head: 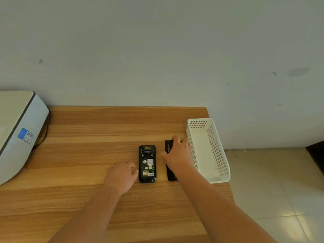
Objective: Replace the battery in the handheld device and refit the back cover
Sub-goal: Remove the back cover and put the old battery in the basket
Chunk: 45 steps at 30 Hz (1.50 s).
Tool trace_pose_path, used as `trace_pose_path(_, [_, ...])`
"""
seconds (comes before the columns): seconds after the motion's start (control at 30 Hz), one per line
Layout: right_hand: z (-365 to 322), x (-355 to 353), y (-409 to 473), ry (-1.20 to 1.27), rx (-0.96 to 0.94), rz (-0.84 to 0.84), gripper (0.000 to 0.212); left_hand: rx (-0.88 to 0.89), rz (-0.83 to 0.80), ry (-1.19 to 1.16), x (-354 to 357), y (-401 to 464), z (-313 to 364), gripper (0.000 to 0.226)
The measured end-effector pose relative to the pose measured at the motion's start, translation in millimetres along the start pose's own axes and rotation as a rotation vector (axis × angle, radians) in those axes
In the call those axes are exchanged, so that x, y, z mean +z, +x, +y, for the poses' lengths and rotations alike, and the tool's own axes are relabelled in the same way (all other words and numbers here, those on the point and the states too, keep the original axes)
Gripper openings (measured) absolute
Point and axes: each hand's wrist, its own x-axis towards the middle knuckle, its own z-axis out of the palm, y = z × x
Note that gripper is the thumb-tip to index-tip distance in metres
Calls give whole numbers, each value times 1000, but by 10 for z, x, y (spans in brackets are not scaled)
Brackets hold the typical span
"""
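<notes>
Grey machine (19,132): sits at the table's left edge — a blue-and-white sticker on its side, the print too small to read.
Wooden table (87,155): carries everything here.
Left hand (121,174): rests knuckles-up on the wood, fingers loosely curled, gripping nothing, thumb just beside the device.
Handheld device (147,163): lies face down with its back open; white and yellow labels show inside, unreadable.
Black part (169,162): flat on the table right of the device, largely hidden.
Right hand (177,153): spread over that black part, fingers on its far end — whether it grips, I cannot tell.
White basket (208,149): perforated, at the table's right edge, nothing visible inside.
</notes>
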Motion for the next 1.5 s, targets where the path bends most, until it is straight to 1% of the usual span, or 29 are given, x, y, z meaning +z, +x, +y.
trace_pose_path(0.13, [209,-261,115,-14,69,68,55,4,18,-22,30,7,69,31])
trace_pose_path(0.23, [366,-399,168,-17,80,106,52,2,24,-32,57,4,119,31])
trace_pose_path(0.43, [669,-540,239,-20,109,108,56,-6,23,-29,92,-1,247,31])
trace_pose_path(0.7, [1063,-510,368,-104,145,-9,65,-27,25,-12,169,1,313,27])
trace_pose_path(1.0, [1293,-341,493,-199,134,-142,60,-63,53,-17,253,-12,247,29])
trace_pose_path(1.1, [1347,-281,508,-204,137,-176,59,-86,50,-18,276,-22,249,33])
trace_pose_path(1.3, [1421,-146,525,-206,121,-218,53,-108,41,-7,296,-45,288,35])
trace_pose_path(1.5, [1434,-122,525,-189,120,-224,49,-112,33,-24,291,-60,335,32])
